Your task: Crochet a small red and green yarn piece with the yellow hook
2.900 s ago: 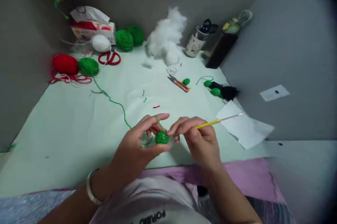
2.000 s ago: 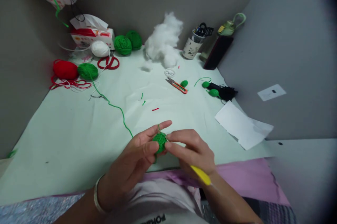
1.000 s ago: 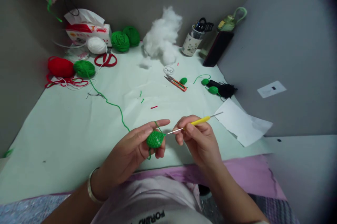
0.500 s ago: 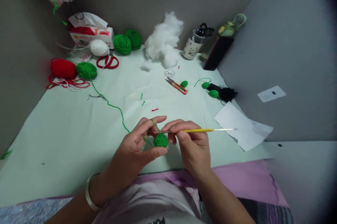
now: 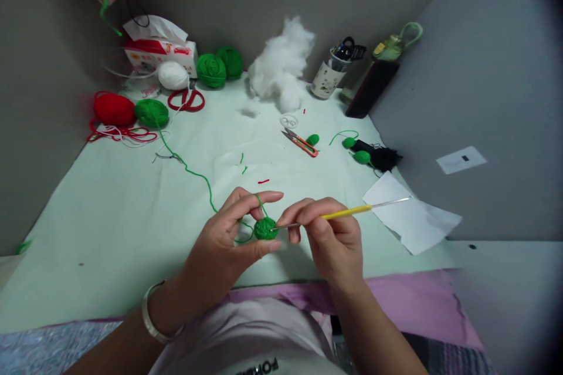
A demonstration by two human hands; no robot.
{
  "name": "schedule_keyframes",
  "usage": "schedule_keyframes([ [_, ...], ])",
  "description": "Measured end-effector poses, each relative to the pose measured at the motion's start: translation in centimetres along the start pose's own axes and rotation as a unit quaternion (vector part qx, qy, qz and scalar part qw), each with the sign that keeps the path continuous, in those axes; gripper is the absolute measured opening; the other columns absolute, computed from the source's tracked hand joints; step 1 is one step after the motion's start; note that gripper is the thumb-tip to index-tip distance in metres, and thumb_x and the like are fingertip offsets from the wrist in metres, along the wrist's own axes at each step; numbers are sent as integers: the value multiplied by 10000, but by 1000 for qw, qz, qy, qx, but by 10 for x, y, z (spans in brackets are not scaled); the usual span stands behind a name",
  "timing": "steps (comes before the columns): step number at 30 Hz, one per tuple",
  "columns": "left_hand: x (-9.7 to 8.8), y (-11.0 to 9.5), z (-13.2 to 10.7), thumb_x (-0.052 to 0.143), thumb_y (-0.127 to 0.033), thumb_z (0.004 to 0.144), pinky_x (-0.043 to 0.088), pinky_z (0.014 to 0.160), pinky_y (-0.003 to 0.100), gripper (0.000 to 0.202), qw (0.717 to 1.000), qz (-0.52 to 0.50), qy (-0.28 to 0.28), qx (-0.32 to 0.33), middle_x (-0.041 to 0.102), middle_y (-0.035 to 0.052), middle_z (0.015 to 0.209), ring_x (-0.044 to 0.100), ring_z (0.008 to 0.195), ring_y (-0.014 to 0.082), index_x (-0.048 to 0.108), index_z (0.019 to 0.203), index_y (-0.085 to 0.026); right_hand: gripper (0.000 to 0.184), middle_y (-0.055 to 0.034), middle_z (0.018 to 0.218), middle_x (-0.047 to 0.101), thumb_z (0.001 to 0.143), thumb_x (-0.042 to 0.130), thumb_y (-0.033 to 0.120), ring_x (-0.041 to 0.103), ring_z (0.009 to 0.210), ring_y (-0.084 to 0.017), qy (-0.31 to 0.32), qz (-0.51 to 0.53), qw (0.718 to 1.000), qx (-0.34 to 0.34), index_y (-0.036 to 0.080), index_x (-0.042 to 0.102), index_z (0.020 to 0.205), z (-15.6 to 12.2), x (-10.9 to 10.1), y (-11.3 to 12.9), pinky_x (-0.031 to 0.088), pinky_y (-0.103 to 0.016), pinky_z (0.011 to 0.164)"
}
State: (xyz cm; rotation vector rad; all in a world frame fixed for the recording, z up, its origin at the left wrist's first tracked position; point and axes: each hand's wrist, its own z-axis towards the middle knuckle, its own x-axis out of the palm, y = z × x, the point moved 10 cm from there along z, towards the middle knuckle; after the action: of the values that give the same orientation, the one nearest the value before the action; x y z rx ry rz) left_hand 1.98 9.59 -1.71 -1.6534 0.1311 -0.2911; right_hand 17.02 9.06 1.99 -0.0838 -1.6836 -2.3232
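Observation:
My left hand (image 5: 229, 240) pinches a small round green crochet piece (image 5: 265, 228) between thumb and fingers, with green yarn looped over its forefinger. That yarn strand (image 5: 193, 173) trails back across the pale green table (image 5: 109, 216) to a green yarn ball (image 5: 151, 112) at the far left. My right hand (image 5: 332, 237) grips a yellow-handled crochet hook (image 5: 347, 212), whose metal tip touches the right side of the green piece. Both hands hover just above the table's near edge.
At the back stand a red yarn ball (image 5: 113, 109), a white ball (image 5: 172, 75), two green balls (image 5: 219, 66), red scissors (image 5: 187, 100), white stuffing (image 5: 284, 64), a tissue box (image 5: 158, 52) and a cup of tools (image 5: 329, 75). Orange snips (image 5: 301, 142), small green pieces (image 5: 361, 156) and white paper (image 5: 411, 219) lie to the right.
The hook's tip has dropped from above the green piece to its right side, and the handle has tilted upward. My left hand has kept its pinch on the piece.

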Motion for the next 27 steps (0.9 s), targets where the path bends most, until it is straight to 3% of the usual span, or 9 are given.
schedule_keyframes([
  [7,-1,-1,-1,872,-267,824,438,1053,401,458,999,36,-2,13,505,2,1002,535,982,208,791,1256,-397,171,-62,921,799,1045,616,317,676,671,-141,-16,-77,996,-40,213,724,962,-2,-2,13,592,-292,613],
  [13,0,0,1,883,-232,814,441,1023,341,466,1000,16,3,7,531,-5,1019,551,999,191,799,1225,-434,178,-58,913,791,1054,598,288,723,766,-173,3,-149,986,-72,228,749,980,-4,3,16,609,-317,645],
  [19,3,6,1,899,-250,795,462,977,340,392,997,-74,-28,-20,609,26,1067,567,1035,216,825,1173,-328,192,-75,1031,807,1051,584,224,754,906,-209,-20,-251,951,-180,259,753,1135,-21,7,31,632,-364,725],
  [22,5,9,-1,908,-256,790,464,963,340,347,993,-104,-40,-28,645,42,1098,573,1034,222,832,1128,-284,212,-79,1081,808,1046,585,234,759,886,-212,-14,-276,944,-183,282,747,1174,-26,7,30,639,-372,718],
  [27,5,8,-2,908,-250,802,463,959,319,408,993,-111,-33,-20,634,20,1073,566,1011,200,826,1193,-333,232,-81,1085,803,1052,567,202,757,934,-206,-10,-256,950,-181,254,746,1190,-27,5,31,645,-365,761],
])
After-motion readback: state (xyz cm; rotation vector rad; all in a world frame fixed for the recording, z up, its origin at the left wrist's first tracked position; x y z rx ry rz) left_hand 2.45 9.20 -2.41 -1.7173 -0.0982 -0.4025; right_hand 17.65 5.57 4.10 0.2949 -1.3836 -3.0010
